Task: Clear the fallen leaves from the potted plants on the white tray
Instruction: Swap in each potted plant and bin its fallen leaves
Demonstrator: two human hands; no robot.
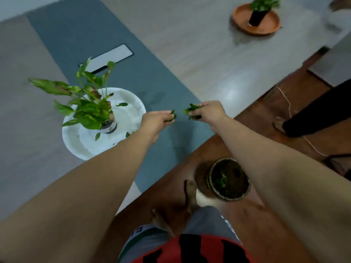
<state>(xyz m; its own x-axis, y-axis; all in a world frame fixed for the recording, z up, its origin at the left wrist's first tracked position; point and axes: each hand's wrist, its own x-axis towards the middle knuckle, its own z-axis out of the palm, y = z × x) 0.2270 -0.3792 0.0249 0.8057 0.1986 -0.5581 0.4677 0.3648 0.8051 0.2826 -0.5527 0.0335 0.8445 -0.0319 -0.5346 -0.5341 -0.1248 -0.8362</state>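
- Three loose leaves [121, 104] at least remain on the white tray [131, 95]: one near the far rim, one by the plant's pot at the near side, one partly hidden under the left forearm.
- Tray sits on the floor, left of centre; the plant [89, 109] stands in it, several of its leaves browned at the tips.
- Left hand [156, 121]: pinched on a small green leaf piece, held just past the tray's right rim, over the grey mat [106, 31].
- Right hand [209, 111]: clenched on a bunch of green leaves, close beside the left hand, not touching.
- Basket [228, 179] on the wooden floor near the feet holds some green bits already; judged to be the collection bin.
- Judgement: task partly done. Both handfuls not yet dropped; remaining tray leaves not yet picked.
- Second plant on an orange tray [245, 25], far right; not part of this task.
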